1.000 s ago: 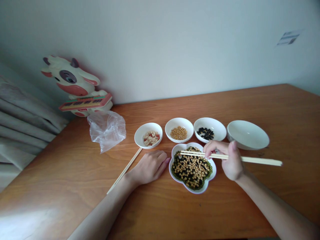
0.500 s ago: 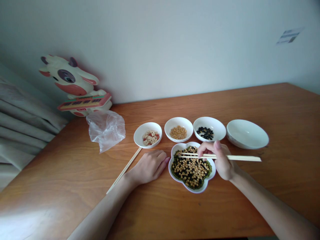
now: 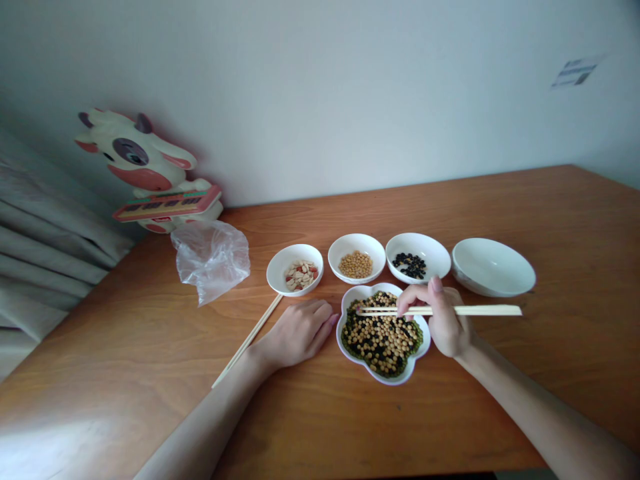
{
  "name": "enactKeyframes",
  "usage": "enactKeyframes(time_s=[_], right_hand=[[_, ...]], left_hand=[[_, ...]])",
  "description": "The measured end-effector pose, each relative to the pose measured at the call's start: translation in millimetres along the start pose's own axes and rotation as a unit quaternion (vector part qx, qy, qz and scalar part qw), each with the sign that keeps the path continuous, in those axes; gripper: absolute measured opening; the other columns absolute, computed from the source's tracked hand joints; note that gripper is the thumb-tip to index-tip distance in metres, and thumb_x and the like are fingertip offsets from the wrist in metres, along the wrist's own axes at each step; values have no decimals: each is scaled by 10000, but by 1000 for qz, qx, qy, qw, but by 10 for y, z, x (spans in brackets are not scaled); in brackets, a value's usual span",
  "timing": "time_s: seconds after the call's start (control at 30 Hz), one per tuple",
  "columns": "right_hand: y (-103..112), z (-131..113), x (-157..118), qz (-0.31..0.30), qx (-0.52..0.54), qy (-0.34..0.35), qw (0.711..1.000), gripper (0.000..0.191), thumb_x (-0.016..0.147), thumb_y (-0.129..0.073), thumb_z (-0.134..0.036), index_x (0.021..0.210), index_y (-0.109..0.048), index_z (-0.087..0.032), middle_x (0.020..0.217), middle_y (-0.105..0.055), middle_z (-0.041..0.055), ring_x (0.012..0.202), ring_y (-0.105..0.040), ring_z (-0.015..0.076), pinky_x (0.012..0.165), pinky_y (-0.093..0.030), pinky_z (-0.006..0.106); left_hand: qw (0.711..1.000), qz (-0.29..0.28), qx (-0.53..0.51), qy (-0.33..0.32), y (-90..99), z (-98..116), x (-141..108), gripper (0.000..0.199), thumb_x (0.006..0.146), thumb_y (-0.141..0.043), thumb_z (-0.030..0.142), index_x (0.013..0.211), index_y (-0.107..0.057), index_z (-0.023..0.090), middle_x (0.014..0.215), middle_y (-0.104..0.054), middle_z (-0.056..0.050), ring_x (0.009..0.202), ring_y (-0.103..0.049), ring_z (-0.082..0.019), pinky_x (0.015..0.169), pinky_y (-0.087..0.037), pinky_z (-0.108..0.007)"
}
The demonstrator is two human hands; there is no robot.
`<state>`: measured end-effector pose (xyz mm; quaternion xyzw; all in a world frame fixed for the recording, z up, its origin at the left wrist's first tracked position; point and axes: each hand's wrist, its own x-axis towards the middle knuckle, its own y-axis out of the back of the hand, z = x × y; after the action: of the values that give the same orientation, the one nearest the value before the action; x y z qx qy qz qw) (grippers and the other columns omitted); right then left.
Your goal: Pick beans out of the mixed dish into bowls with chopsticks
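Note:
My right hand (image 3: 447, 320) is closed around a pair of pale wooden chopsticks (image 3: 470, 311), held almost level. Their tips are in the upper left of a white flower-shaped bowl (image 3: 342, 341). Yellow soybeans, black beans and small green beans are mixed in it. Something small and dark shows at the tips; I cannot tell whether it is pinched. My left hand (image 3: 303, 332) lies loosely curled on the table, just left of this bowl, with nothing visible in it. Behind stand white bowls with pale and reddish seeds (image 3: 301, 275), soybeans (image 3: 356, 265) and black beans (image 3: 410, 265).
An empty white bowl (image 3: 493, 267) ends the row on the right. A second pair of chopsticks (image 3: 247, 341) lies left, partly behind my left forearm. A clear plastic bag (image 3: 213, 260) and a cow-shaped toy keyboard (image 3: 167, 207) sit at the back left of the wooden table (image 3: 310, 427).
The chopstick tips have closed together over the flower-shaped bowl, and the rear ends have risen slightly. My left hand stays where it was.

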<state>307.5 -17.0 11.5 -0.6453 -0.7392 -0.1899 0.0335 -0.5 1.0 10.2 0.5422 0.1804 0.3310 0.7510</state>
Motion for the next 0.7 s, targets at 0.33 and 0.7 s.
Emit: enactKeyframes(time_s=[0.33,0.7], right_hand=[[63,-4,84,53,130,-67,988,862,1084,-196,-698,641,-752,-210,597,-688,74,589,-607,203,608,-428,351],[89,5,76,-49,50,-46,996,868,1074,-102,-711,733,-723,-209,673,-651,57,658,-576,212,671,-413,365]], left_hand=[[1000,1,4,1,-19,-16,-9,324,1151,-348,325,894,-500,200,882,-624,-35,736,-557,-163,690,-409,-315],[1000,3,12,-6,-8,-4,12,335,1147,-351,316,887,-524,194,879,-637,-44,735,-565,-167,685,-413,-314]])
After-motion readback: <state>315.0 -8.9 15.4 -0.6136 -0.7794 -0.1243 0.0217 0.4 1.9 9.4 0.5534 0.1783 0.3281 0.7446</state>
